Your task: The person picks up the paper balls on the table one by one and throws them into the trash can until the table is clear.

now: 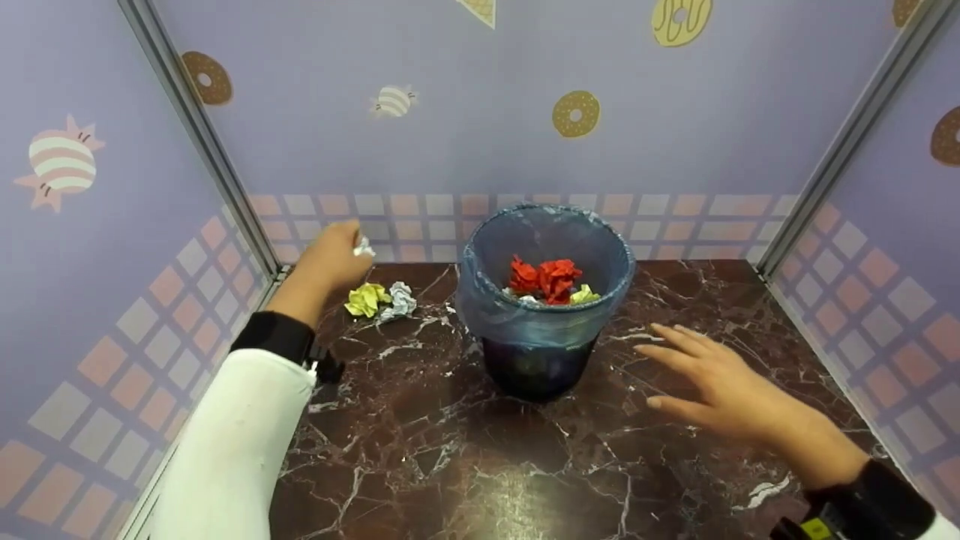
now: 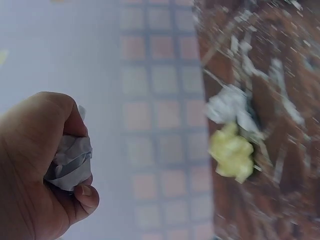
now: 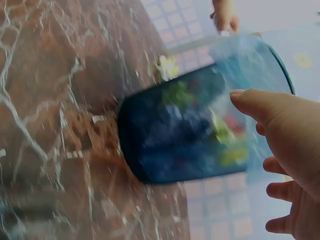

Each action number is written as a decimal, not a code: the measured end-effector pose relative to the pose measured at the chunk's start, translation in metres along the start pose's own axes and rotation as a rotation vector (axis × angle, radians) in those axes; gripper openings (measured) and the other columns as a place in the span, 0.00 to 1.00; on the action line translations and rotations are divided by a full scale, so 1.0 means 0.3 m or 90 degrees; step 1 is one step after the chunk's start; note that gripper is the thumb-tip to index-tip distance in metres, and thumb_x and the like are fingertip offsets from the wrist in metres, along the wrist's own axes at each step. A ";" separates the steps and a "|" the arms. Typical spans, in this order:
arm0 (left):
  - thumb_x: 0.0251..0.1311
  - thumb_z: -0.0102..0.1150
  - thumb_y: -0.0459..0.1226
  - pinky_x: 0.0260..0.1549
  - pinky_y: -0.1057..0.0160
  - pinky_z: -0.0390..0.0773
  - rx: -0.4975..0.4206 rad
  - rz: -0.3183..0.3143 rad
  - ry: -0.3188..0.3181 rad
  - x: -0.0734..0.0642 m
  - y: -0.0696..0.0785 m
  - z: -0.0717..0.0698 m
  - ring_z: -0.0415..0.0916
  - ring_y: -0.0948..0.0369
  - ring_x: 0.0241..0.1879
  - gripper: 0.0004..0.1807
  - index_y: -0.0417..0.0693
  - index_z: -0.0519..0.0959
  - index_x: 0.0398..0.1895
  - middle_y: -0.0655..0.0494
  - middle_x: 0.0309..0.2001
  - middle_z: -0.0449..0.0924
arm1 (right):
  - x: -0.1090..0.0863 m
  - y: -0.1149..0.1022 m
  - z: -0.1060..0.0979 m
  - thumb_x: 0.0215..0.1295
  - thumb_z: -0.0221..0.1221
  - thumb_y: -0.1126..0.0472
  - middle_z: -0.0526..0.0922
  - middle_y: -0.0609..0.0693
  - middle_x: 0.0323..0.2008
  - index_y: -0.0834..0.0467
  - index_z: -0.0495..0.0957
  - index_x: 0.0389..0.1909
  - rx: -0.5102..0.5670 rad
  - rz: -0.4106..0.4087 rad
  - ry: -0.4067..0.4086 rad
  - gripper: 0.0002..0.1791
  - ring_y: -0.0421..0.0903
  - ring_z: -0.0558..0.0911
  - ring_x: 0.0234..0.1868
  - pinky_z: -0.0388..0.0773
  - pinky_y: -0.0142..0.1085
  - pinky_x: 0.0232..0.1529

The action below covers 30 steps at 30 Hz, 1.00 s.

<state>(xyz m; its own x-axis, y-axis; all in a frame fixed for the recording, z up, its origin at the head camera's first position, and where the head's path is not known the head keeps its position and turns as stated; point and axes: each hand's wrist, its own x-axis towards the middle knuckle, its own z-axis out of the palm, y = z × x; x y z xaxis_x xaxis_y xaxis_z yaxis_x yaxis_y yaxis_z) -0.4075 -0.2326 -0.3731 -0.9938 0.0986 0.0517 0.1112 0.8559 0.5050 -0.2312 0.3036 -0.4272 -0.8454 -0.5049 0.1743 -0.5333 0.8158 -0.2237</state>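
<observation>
In the head view my left hand [image 1: 335, 255] is raised above the tabletop, left of the bin. Its fingers curl round a crumpled white paper ball [image 2: 75, 162], clearest in the left wrist view. Below that hand a yellow paper ball [image 1: 367, 300] and another white paper ball [image 1: 400, 300] lie side by side on the table. A dark bin [image 1: 536, 371] stands at the centre, lined with a translucent blue bag [image 1: 480, 300]. Inside are red paper balls [image 1: 556, 280] with some yellow and white ones. My right hand [image 1: 712, 386] hovers right of the bin, fingers spread, holding nothing.
The dark red marble-patterned tabletop [image 1: 420, 450] reaches to a lilac back wall [image 1: 480, 135] with printed sweets and tiles. Side walls with metal corner posts [image 1: 199, 135] close in the left and right. Black wrist bands [image 1: 274, 335] carry the cameras.
</observation>
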 end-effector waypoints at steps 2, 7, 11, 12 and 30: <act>0.64 0.54 0.38 0.33 0.55 0.80 -0.005 0.011 0.000 0.012 0.072 -0.012 0.73 0.50 0.38 0.08 0.48 0.65 0.39 0.47 0.42 0.72 | -0.016 0.026 -0.023 0.66 0.63 0.36 0.59 0.56 0.81 0.38 0.66 0.76 0.003 0.016 0.009 0.39 0.70 0.60 0.78 0.55 0.74 0.70; 0.56 0.56 0.36 0.38 0.55 0.78 0.006 0.070 0.006 0.050 0.251 -0.016 0.72 0.51 0.41 0.10 0.48 0.68 0.40 0.48 0.44 0.72 | -0.066 0.087 -0.075 0.66 0.65 0.39 0.59 0.56 0.81 0.36 0.67 0.75 0.022 0.061 0.045 0.37 0.73 0.58 0.77 0.54 0.77 0.68; 0.52 0.60 0.35 0.42 0.55 0.78 0.006 0.122 -0.010 0.069 0.383 0.011 0.71 0.52 0.44 0.14 0.48 0.69 0.41 0.49 0.46 0.71 | -0.107 0.131 -0.103 0.66 0.67 0.44 0.59 0.59 0.80 0.38 0.67 0.75 0.050 0.080 0.082 0.37 0.74 0.56 0.77 0.50 0.77 0.69; 0.52 0.60 0.35 0.42 0.55 0.79 -0.001 0.128 -0.018 0.070 0.414 0.021 0.72 0.52 0.44 0.14 0.48 0.69 0.41 0.49 0.46 0.71 | -0.117 0.142 -0.107 0.66 0.67 0.45 0.59 0.60 0.80 0.39 0.67 0.75 0.057 0.081 0.091 0.37 0.75 0.56 0.77 0.49 0.77 0.70; 0.54 0.60 0.32 0.38 0.60 0.65 0.073 0.325 -0.129 0.065 0.758 0.209 0.65 0.55 0.40 0.14 0.48 0.65 0.37 0.55 0.39 0.67 | -0.202 0.222 -0.090 0.66 0.68 0.53 0.58 0.67 0.79 0.46 0.68 0.75 0.124 0.119 0.136 0.37 0.78 0.54 0.76 0.41 0.81 0.68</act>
<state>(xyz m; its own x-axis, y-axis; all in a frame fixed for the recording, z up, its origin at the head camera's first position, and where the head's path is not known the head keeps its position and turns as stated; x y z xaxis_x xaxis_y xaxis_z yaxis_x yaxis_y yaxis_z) -0.4014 -0.0042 -0.3115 -0.7943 0.6004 0.0930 0.5888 0.7231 0.3612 -0.2149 0.3961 -0.4268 -0.9148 -0.2643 0.3054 -0.3827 0.8089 -0.4463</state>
